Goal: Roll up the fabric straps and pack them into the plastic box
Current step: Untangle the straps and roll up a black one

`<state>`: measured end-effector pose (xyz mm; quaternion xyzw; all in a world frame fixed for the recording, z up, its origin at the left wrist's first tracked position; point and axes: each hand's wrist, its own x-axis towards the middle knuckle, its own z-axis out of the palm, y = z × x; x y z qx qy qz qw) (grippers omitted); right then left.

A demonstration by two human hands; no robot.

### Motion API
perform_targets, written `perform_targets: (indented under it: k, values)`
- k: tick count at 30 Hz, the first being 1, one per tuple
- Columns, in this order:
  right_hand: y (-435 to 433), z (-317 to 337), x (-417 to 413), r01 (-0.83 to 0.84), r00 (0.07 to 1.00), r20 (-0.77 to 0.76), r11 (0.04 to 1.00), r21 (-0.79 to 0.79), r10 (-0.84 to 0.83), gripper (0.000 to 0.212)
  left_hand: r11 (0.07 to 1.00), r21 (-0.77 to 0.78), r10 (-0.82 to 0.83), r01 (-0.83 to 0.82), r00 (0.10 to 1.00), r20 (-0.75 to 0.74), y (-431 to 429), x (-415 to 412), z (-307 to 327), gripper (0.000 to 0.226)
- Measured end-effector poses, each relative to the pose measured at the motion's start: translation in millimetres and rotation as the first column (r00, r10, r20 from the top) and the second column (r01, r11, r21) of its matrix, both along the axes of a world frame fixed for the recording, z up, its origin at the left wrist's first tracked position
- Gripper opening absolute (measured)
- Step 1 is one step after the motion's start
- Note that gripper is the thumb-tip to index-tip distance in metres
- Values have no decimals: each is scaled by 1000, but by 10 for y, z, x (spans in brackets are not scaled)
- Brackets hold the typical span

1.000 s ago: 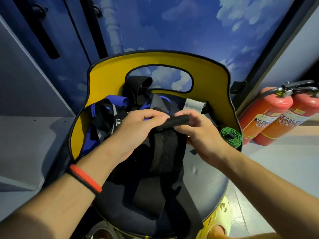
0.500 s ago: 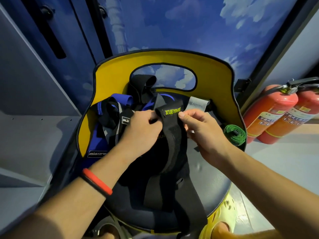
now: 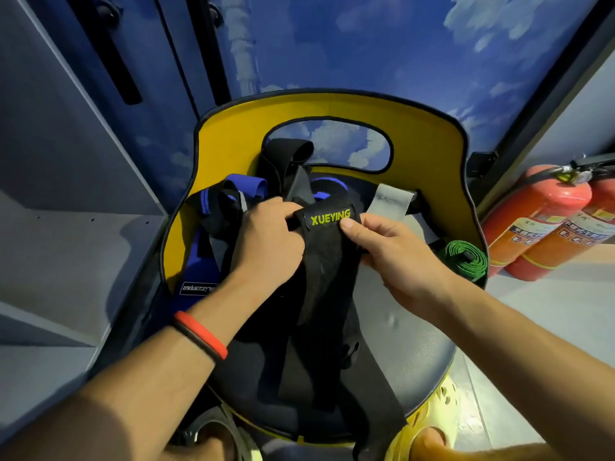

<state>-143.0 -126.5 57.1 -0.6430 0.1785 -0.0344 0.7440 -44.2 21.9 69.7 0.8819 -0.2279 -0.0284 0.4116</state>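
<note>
Black webbing, the XUEYING strap (image 3: 327, 247) drapes down the middle of the chair seat (image 3: 422, 347), its labelled end pinched between the left hand (image 3: 269, 241) and right hand (image 3: 392, 257). It looks soft, light and floppy, best rolled from that labelled end. Blue straps (image 3: 203, 261) tangle at nine o'clock, a rolled green strap (image 3: 464, 259) sits at three. No plastic box shows.
</note>
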Motion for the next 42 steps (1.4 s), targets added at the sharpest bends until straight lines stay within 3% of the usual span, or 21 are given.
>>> perform_targets:
  k: [4,8,11,14,16,18,22,25,30,36,39,42]
  values:
    - [-4,54,-63,-98,995,-16,980,176,102,31,1000,-11,-15,18,965,262,101,222,-17,14]
    - [-54,43,-75,-121,990,-63,985,123,129,34,986,-165,61,-11,952,300,81,195,-11,17]
    - [-25,28,-54,-69,995,-63,994,83,74,49,985,-156,-59,74,993,103,1,88,-29,10]
    - [-27,-19,-38,15,999,-42,997,77,-12,11,984,-181,-21,-5,990,-143,-90,46,-31,26]
    - [-21,7,-40,63,997,-37,997,54,-61,16,920,-386,-78,-62,939,-335,-119,81,-53,46]
    - [-35,16,-36,80,997,-28,996,35,-79,20,831,-544,-165,-117,882,-442,-109,96,-25,41]
    - [-59,11,-44,75,997,-24,997,-33,-76,11,878,-478,-203,33,929,-309,-54,114,-26,16]
    - [-45,40,-72,77,997,27,996,-37,-76,4,899,-429,-201,87,953,-228,-16,113,-30,11]
    - [-23,95,-98,168,978,147,978,-124,-149,31,942,-309,-192,133,967,-169,-17,73,-53,28]
    - [-41,82,-87,181,963,235,963,-198,-132,12,894,-410,-271,182,947,-171,-9,65,-71,28]
    - [-109,93,-73,207,952,264,959,-191,-153,14,865,-449,-325,225,932,-159,1,59,-79,49]
    - [-162,78,-59,196,952,264,970,-145,-153,16,890,-389,-299,238,949,-101,10,53,-76,64]
